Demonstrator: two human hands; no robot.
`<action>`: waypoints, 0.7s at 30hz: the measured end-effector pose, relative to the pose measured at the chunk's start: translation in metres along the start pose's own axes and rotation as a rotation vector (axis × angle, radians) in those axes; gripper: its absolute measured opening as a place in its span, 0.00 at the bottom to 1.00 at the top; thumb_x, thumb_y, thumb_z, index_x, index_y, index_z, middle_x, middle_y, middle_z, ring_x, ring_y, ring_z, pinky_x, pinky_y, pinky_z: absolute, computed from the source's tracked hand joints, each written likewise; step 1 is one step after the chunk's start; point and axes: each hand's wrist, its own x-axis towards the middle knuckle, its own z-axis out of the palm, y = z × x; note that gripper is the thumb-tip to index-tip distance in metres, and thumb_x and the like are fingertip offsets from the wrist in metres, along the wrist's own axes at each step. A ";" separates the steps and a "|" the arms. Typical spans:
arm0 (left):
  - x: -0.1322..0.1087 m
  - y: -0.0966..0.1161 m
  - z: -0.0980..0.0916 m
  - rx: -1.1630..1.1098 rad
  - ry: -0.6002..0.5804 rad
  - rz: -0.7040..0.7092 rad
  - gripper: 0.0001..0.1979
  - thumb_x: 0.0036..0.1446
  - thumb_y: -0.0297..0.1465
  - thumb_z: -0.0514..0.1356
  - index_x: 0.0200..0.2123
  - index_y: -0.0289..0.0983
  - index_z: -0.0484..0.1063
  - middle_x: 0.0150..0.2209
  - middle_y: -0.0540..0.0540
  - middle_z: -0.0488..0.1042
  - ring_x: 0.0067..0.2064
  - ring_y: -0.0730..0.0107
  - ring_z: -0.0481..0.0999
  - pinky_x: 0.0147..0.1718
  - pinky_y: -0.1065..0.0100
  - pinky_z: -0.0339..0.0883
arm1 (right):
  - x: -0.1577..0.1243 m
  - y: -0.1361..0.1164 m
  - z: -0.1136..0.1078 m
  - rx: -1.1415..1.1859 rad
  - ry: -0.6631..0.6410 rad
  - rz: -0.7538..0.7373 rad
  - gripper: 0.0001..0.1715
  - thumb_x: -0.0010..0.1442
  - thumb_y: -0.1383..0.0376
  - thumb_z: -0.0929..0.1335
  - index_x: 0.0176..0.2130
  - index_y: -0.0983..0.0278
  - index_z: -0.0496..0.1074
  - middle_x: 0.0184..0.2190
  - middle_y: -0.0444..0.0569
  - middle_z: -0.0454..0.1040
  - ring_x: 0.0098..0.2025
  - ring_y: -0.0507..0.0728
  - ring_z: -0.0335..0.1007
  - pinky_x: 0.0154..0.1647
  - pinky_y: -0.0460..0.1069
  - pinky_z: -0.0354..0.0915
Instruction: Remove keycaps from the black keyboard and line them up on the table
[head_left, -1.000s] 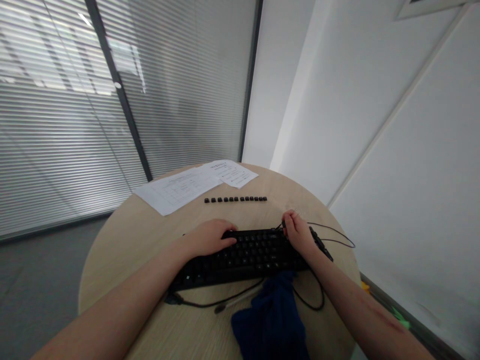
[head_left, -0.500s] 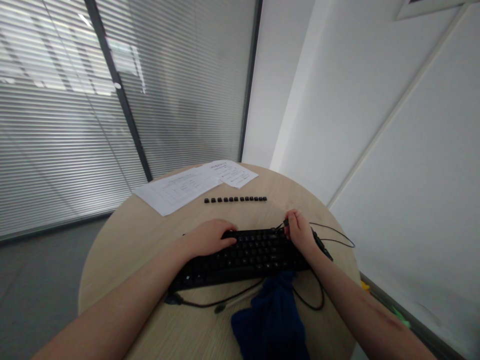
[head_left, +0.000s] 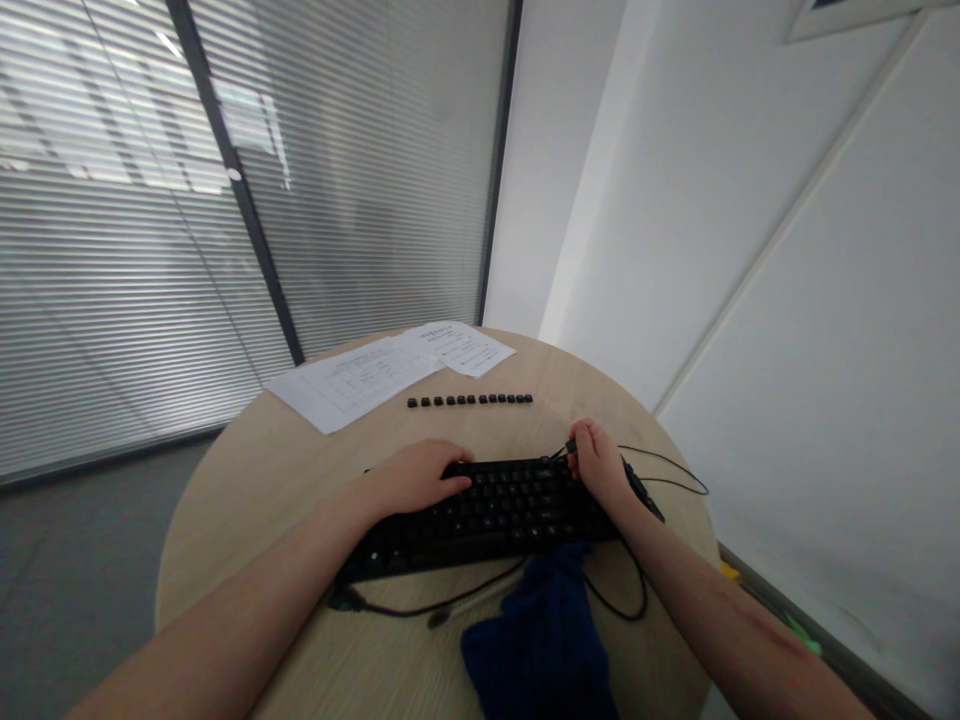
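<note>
A black keyboard (head_left: 510, 510) lies on the round table, slightly angled. My left hand (head_left: 424, 475) holds it at its left part, thumb over the keys and fingers at the back edge. Above the keyboard's back right, my right hand (head_left: 596, 460) is closed in a pinch on what looks like a wire keycap puller (head_left: 571, 445). Thin wire runs from its dark handle down toward the keys. Whether the wire grips a key is too small to tell. Beyond the keyboard, several black keycaps (head_left: 471, 400) stand in a row.
Printed papers (head_left: 352, 385) lie at the table's back left. In front of the keyboard are a crumpled blue cloth (head_left: 536, 640), a black cable (head_left: 412, 610) and a thin brush-like stick (head_left: 439, 618). More cable (head_left: 675, 465) loops on the right. A white wall (head_left: 810, 300) stands beyond the table.
Hardly anything differs. The view has shifted very slightly; both hands keep their places at the keyboard.
</note>
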 end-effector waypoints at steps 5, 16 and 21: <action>-0.004 0.005 -0.004 0.025 0.006 -0.016 0.19 0.63 0.40 0.57 0.54 0.39 0.75 0.52 0.41 0.78 0.53 0.54 0.75 0.55 0.57 0.65 | 0.002 0.000 0.000 0.021 -0.024 -0.016 0.19 0.65 0.51 0.58 0.32 0.62 0.63 0.16 0.40 0.64 0.16 0.51 0.60 0.17 0.44 0.55; 0.038 0.067 0.007 0.195 -0.020 0.137 0.15 0.61 0.32 0.57 0.48 0.36 0.77 0.47 0.39 0.79 0.48 0.52 0.78 0.48 0.56 0.70 | 0.001 -0.002 0.004 -0.239 -0.096 -0.313 0.21 0.68 0.54 0.55 0.34 0.62 0.67 0.27 0.48 0.71 0.33 0.57 0.68 0.38 0.49 0.61; 0.069 0.072 0.019 0.188 0.104 0.242 0.18 0.62 0.26 0.52 0.52 0.35 0.76 0.50 0.39 0.78 0.52 0.55 0.76 0.55 0.56 0.67 | 0.002 0.000 0.004 -0.173 -0.045 -0.248 0.22 0.69 0.53 0.54 0.32 0.62 0.64 0.22 0.45 0.66 0.25 0.55 0.63 0.30 0.48 0.57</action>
